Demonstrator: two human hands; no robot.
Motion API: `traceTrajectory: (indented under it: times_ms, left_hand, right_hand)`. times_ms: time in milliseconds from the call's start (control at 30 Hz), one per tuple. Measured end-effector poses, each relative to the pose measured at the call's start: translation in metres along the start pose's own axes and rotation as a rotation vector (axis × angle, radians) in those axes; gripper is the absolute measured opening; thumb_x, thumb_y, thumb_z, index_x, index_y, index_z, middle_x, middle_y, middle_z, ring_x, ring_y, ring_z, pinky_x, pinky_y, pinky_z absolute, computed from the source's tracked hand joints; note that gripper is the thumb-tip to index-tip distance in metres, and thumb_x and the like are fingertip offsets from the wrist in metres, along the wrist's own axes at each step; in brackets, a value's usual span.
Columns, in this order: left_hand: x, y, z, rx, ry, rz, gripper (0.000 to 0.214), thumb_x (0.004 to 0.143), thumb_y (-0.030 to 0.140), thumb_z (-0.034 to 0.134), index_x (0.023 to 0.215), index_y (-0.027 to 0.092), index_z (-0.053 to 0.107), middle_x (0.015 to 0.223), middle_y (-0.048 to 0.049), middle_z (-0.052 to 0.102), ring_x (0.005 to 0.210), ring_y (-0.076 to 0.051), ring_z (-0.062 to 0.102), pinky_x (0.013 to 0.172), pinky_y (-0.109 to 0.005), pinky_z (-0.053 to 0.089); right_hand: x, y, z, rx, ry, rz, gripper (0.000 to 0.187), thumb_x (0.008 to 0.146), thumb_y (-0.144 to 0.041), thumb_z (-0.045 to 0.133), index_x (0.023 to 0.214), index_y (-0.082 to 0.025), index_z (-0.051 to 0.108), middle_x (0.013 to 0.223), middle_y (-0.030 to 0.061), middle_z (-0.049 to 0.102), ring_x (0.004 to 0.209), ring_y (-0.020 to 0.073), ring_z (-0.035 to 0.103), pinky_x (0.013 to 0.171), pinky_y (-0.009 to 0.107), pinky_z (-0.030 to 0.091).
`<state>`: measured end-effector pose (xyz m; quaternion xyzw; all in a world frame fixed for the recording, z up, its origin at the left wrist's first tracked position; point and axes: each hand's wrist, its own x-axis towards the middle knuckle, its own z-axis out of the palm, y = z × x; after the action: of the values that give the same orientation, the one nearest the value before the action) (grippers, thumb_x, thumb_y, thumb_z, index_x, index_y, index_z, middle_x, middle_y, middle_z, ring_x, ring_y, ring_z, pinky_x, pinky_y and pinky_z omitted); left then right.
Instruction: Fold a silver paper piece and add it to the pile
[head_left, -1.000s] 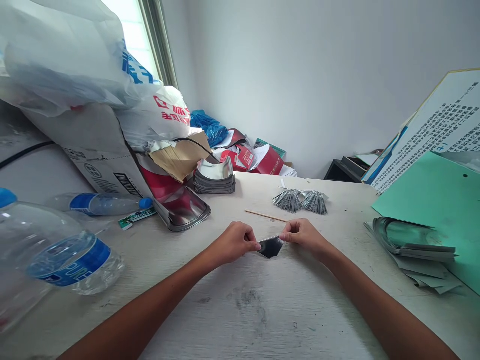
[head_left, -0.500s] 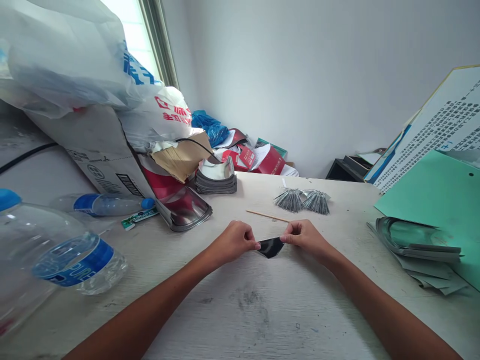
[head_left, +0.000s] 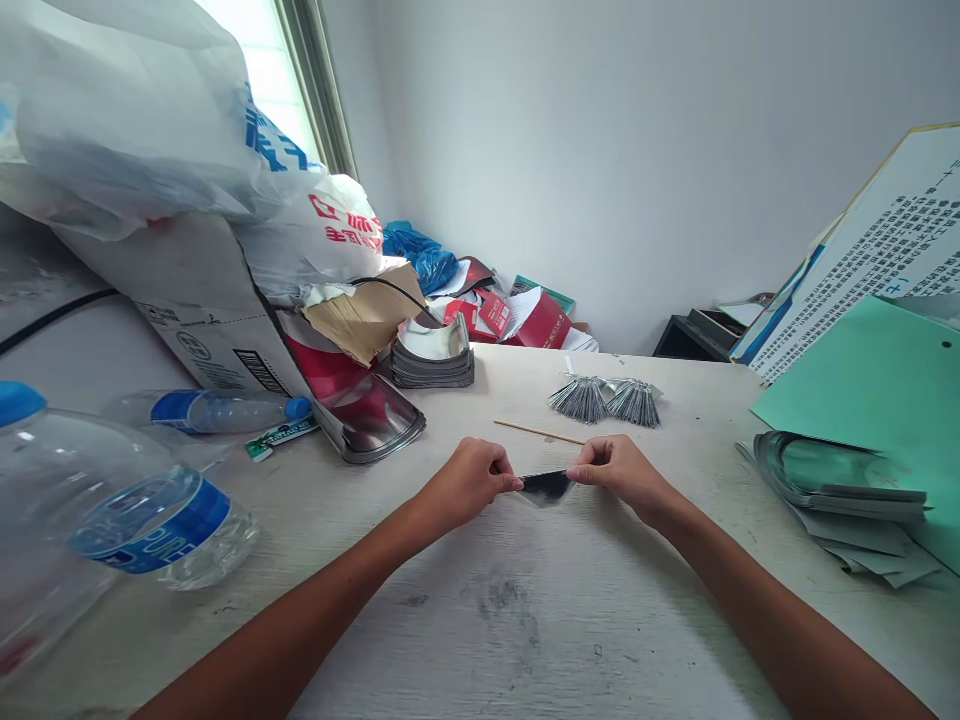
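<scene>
- The left hand (head_left: 466, 483) and the right hand (head_left: 619, 472) are both curled into pinches, thumb against fingertips, each gripping one end of a small dark glossy sheet (head_left: 547, 487), whether film or foil cannot be told
- That sheet is held just above the pale scuffed surface (head_left: 450, 620), midway between the forearms, its long axis running left to right from one hand to the other, with neither hand nearer than the other
- A thin pale wooden stick (head_left: 538, 432) lies on the surface just beyond the sheet and right hand
- Farther ahead sit two fanned bundles of narrow silver strips (head_left: 604, 401)
- To the left are a stack of curved silver-lined pieces with dark rims (head_left: 432, 360) and a large curved mirror-bright piece (head_left: 371, 425)
- A clear plastic water bottle with a blue label (head_left: 142, 525) lies at far left
- At right, a mint-green card folder (head_left: 870, 390) partly covers a pile of curved silvery sheets (head_left: 825, 490)
</scene>
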<state>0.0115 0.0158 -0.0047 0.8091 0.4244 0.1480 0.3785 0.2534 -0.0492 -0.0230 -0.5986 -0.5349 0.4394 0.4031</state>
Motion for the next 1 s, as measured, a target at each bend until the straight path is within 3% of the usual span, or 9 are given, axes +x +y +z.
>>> traceTrajectory:
  times_ms: [567, 833, 1000]
  left_hand:
    - [-0.003, -0.002, 0.008, 0.189, 0.039, 0.170, 0.027, 0.092, 0.037, 0.053, 0.075, 0.019, 0.064, 0.073, -0.0035, 0.064, 0.078, -0.020, 0.057, 0.069, -0.028, 0.037]
    - [-0.006, 0.004, 0.010, 0.230, 0.006, 0.181, 0.033, 0.096, 0.037, 0.045, 0.073, 0.019, 0.059, 0.068, -0.0031, 0.059, 0.067, -0.017, 0.053, 0.061, -0.027, 0.032]
    - [-0.009, 0.004, 0.012, 0.245, -0.012, 0.201, 0.036, 0.099, 0.038, 0.040, 0.073, 0.019, 0.056, 0.067, -0.0028, 0.058, 0.063, -0.016, 0.049, 0.058, -0.026, 0.030]
  right_hand:
    - [0.000, -0.003, -0.005, 0.041, 0.040, -0.032, 0.033, 0.060, -0.041, 0.085, 0.062, -0.016, 0.063, 0.063, 0.0003, 0.060, 0.060, 0.0134, 0.045, 0.057, 0.028, 0.031]
    - [-0.001, -0.009, -0.011, 0.053, 0.052, -0.043, 0.036, 0.059, -0.044, 0.085, 0.060, -0.017, 0.062, 0.059, -0.0012, 0.054, 0.059, 0.0123, 0.041, 0.055, 0.027, 0.030]
    - [0.000, -0.007, -0.012, 0.180, 0.012, -0.038, 0.036, 0.057, -0.041, 0.087, 0.058, -0.017, 0.060, 0.055, -0.0030, 0.050, 0.055, 0.0107, 0.036, 0.052, 0.027, 0.026]
